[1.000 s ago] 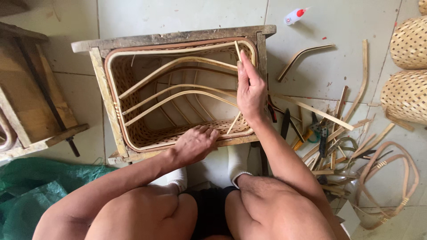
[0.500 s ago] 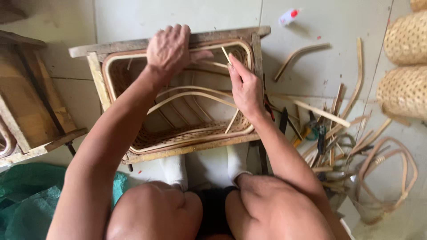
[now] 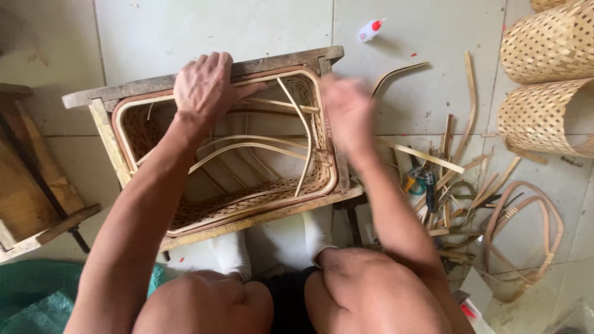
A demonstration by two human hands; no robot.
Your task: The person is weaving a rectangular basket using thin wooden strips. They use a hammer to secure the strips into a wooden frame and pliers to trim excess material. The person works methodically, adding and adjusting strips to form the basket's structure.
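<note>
Hands: left (image 3: pixel 204 86) grips frame (image 3: pixel 278 62), right (image 3: pixel 346 114) blurred, grip unclear | tiled floor (image 3: pixel 185 31)

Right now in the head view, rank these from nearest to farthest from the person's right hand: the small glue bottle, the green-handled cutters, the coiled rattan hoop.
From the right hand:
1. Green-handled cutters, on the floor just right of it, lower.
2. Small glue bottle, on the tiles above it.
3. Coiled rattan hoop, far right, lower.

Seated, you are reaching forward with both bare arms, knees drawn up below them. Your left hand (image 3: pixel 204 86) is lying palm-down, 4 fingers curled over an edge, forearm stretched long. Your right hand (image 3: pixel 348 114) is hovering blurred, fingers loosely extended, its grip impossible to judge.
</note>
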